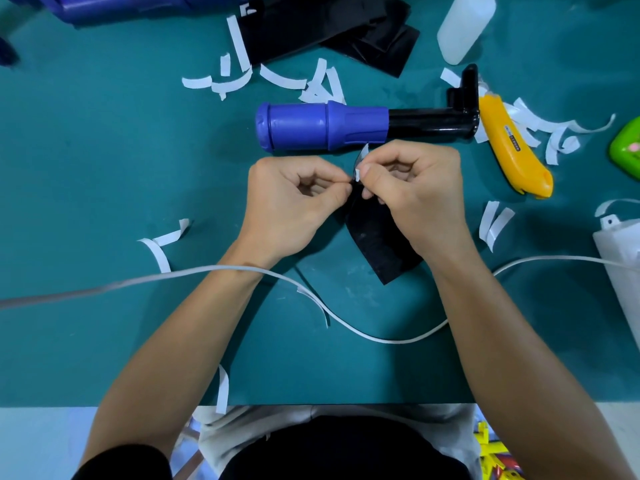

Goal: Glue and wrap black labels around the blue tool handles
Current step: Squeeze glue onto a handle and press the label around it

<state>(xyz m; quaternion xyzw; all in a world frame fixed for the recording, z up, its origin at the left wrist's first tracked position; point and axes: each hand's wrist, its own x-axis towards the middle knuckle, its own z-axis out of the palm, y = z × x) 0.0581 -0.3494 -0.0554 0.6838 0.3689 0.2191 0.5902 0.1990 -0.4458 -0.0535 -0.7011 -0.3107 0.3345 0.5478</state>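
A blue tool handle with a black shaft lies on its side on the green mat, just beyond my hands. A black label hangs below my fingers, its lower end over the mat. My left hand pinches the label's top corner. My right hand pinches the same corner, where a small white backing strip sticks up between the fingertips. A stack of black label sheets lies at the back of the mat.
A yellow utility knife lies right of the handle. A white glue bottle stands behind it. Several peeled white strips litter the mat. A white cable crosses over my wrists. A white box sits at the right edge.
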